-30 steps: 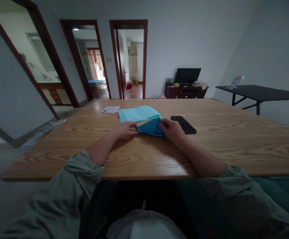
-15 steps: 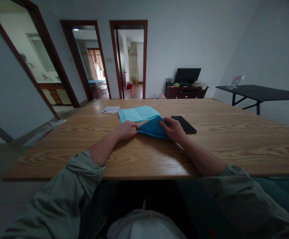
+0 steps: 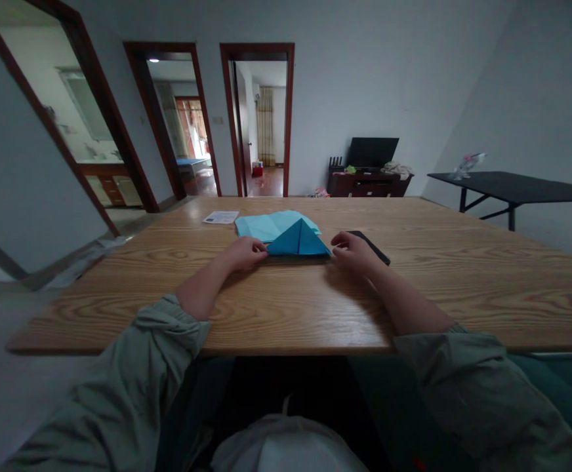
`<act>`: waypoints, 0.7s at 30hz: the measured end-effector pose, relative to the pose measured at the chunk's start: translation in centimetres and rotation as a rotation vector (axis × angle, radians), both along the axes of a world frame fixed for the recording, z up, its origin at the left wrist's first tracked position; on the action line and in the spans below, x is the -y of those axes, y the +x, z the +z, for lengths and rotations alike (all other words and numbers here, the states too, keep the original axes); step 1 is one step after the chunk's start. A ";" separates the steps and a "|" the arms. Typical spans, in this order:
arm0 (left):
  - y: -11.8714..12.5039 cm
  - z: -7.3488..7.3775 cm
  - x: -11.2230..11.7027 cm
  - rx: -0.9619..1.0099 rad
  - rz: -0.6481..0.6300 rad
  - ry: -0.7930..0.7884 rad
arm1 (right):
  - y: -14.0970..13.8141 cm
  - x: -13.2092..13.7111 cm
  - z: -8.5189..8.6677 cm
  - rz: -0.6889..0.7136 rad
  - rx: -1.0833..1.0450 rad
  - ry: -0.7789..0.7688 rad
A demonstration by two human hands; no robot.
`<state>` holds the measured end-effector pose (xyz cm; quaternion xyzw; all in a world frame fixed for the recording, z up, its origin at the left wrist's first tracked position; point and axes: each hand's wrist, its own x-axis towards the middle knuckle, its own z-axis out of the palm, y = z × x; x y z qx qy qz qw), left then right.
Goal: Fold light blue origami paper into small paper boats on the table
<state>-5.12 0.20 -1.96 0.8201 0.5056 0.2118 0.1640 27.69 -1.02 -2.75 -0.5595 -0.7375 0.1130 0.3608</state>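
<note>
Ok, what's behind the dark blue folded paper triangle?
A pale blue paper sheet lies behind the dark blue paper triangle on the wooden table. The triangle overlaps the sheet's near part, so how far the sheet runs beneath it cannot be seen.

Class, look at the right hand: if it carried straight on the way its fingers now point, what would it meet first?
The right hand points left, so it would probably meet the right corner of the folded blue paper first. Its fingertips are very close, though whether they already touch is hard to judge.
</note>
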 end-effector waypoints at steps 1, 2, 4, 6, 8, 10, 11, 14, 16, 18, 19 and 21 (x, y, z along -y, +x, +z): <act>-0.1 -0.1 -0.1 0.016 0.002 -0.010 | 0.0 0.0 -0.2 0.004 0.041 -0.031; -0.1 -0.2 -0.2 0.029 0.006 -0.017 | 0.0 0.0 -0.3 0.008 0.085 -0.056; -0.2 -0.3 -0.4 0.046 0.010 -0.027 | -0.1 0.1 -0.4 0.018 0.171 -0.091; -0.2 -0.4 -0.4 0.059 0.010 -0.036 | -0.2 0.3 -0.4 0.024 0.241 -0.103; -0.2 -0.5 -0.5 0.068 0.004 -0.040 | -0.3 0.3 -0.3 0.020 0.277 -0.098; -0.3 -0.5 -0.5 0.069 0.005 -0.038 | -0.3 0.2 -0.3 0.023 0.290 -0.090; -0.3 -0.5 -0.5 0.067 0.003 -0.038 | -0.2 0.2 -0.3 0.030 0.295 -0.085; -0.4 -0.8 -0.7 0.059 0.004 -0.056 | -0.2 -0.1 -0.5 0.065 0.307 -0.070; -0.4 -0.9 -0.8 0.037 0.007 -0.064 | -0.2 -0.2 -0.6 0.090 0.324 -0.064; -0.4 -1.0 -0.8 0.004 0.010 -0.061 | -0.3 -0.1 -0.5 0.101 0.338 -0.063; -0.4 -1.0 -0.8 -0.010 0.008 -0.056 | -0.3 0.0 -0.4 0.096 0.340 -0.067; -0.4 -1.0 -0.8 -0.013 0.006 -0.049 | -0.4 0.2 -0.2 0.070 0.324 -0.078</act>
